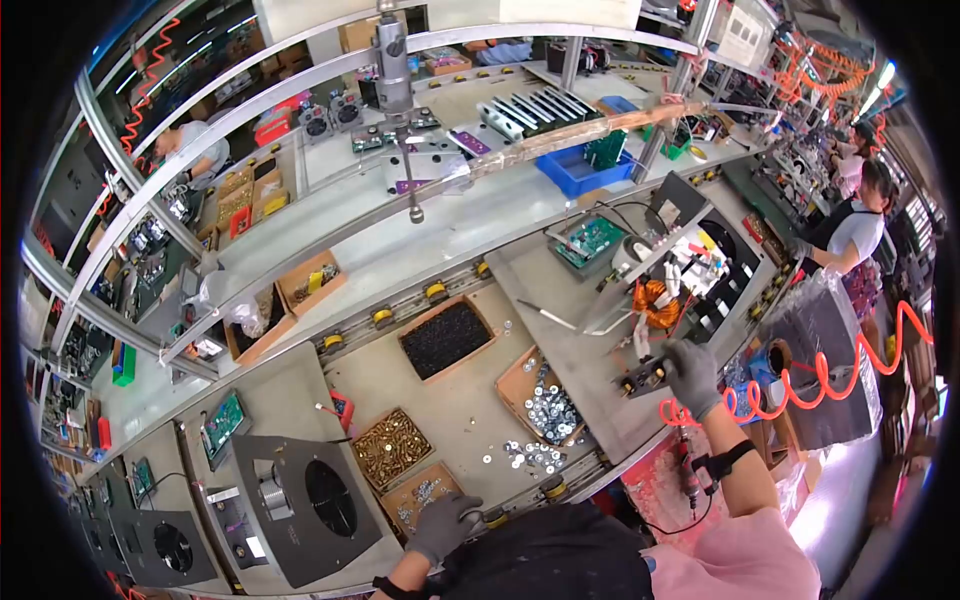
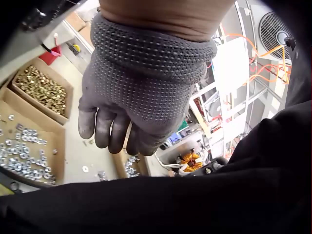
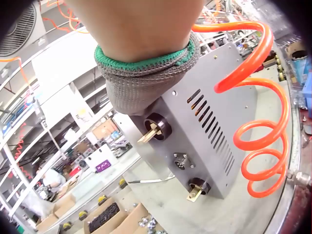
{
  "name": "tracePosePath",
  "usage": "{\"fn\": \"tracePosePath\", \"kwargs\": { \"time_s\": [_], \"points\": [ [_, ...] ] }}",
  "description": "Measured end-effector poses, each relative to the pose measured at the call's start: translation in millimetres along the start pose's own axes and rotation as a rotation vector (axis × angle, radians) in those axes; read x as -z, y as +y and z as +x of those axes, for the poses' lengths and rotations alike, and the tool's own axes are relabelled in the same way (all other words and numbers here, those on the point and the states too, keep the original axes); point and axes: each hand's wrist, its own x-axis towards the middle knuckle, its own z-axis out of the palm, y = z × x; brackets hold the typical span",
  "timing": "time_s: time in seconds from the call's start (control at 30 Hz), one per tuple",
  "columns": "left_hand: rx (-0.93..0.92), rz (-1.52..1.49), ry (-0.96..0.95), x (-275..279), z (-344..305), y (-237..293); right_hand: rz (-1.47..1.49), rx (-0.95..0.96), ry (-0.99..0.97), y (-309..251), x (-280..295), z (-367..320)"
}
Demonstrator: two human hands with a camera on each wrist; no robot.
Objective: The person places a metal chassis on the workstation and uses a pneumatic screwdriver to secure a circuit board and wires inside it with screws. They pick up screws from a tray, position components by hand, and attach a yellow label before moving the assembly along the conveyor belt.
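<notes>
My gloved right hand (image 1: 693,375) grips the top edge of a grey metal unit's front panel (image 1: 640,378); its fingers are hidden behind the panel. In the right wrist view, the glove (image 3: 141,87) lies beside a black round terminal (image 3: 157,127) with a brass tab. A small multi-pin socket (image 3: 181,162) and a second terminal (image 3: 198,187) sit lower, near vent slots. Inside the unit is an orange-wound coil (image 1: 657,303). My gloved left hand (image 2: 139,92) hangs with relaxed fingers and nothing visible in them, near a cardboard box of small metal hardware (image 1: 405,500).
A box of brass-coloured fasteners (image 1: 393,450), a box of black screws (image 1: 447,338) and a box of washers (image 1: 510,390) stand on the bench. Loose washers (image 1: 535,457) lie nearby. A red coiled hose (image 1: 820,385) hangs at right. Another grey unit with a fan (image 1: 290,510) stands at left.
</notes>
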Motion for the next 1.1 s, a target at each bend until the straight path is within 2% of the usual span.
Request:
{"fn": "tracePosePath", "kwargs": {
  "time_s": [0.1,0.23,0.3,0.33,0.37,0.4,0.43,0.47,0.5,0.57,0.63,0.7,0.73,0.77,0.8,0.83,0.87,0.9,0.93,0.97,1.0,1.03,1.1],
  "points": [
    [-0.055,-0.017,0.017,10,43,33,0.084,0.110,-0.138,-21,8,5],
    [-0.117,0.031,0.052,10,98,50,0.121,0.115,-0.211,-43,19,11],
    [-0.102,0.023,0.037,10,131,52,0.184,0.045,-0.470,-48,33,23],
    [-0.123,-0.007,0.110,13,147,54,0.246,-0.038,-0.580,-50,50,40],
    [-0.150,-0.033,0.183,19,162,54,0.303,0.021,-0.516,-44,62,59],
    [-0.156,-0.012,0.159,27,181,55,0.226,0.030,-0.442,-46,83,87],
    [-0.173,-0.012,0.224,34,199,55,0.241,0.026,-0.264,-33,89,105],
    [-0.192,-0.018,0.291,40,218,58,0.307,-0.092,-0.203,-30,104,134],
    [-0.199,-0.009,0.268,49,236,62,0.285,-0.187,-0.184,-13,105,160],
    [-0.196,-0.124,0.403,71,270,70,0.250,-0.145,-0.001,43,75,206],
    [-0.219,-0.157,0.357,92,292,94,0.237,-0.178,-0.043,104,33,250],
    [-0.253,-0.210,0.327,99,309,121,-0.020,-0.324,-0.212,126,5,291],
    [-0.344,-0.149,0.298,97,316,134,-0.016,-0.323,-0.221,134,-15,309],
    [-0.434,-0.088,0.273,95,323,146,-0.022,-0.287,-0.301,140,-36,327],
    [-0.421,-0.089,0.277,92,329,155,-0.024,-0.249,-0.384,141,-55,342],
    [-0.414,-0.075,0.196,90,334,162,-0.065,-0.269,-0.442,125,-67,356],
    [-0.411,-0.061,0.119,91,341,170,-0.094,-0.204,-0.510,127,-91,369],
    [-0.401,-0.059,0.125,96,344,179,-0.122,-0.140,-0.580,130,-116,382],
    [-0.422,0.000,0.047,101,347,189,-0.118,-0.130,-0.586,130,-125,395],
    [-0.441,0.052,-0.032,104,351,192,-0.182,-0.088,-0.699,128,-133,407],
    [-0.467,-0.067,-0.110,109,358,187,-0.249,-0.044,-0.811,127,-139,419],
    [-0.453,-0.075,-0.103,109,363,173,-0.249,-0.027,-0.820,125,-143,430],
    [-0.323,-0.214,0.263,101,375,129,-0.132,-0.119,-1.081,125,-140,447]
  ]
}}
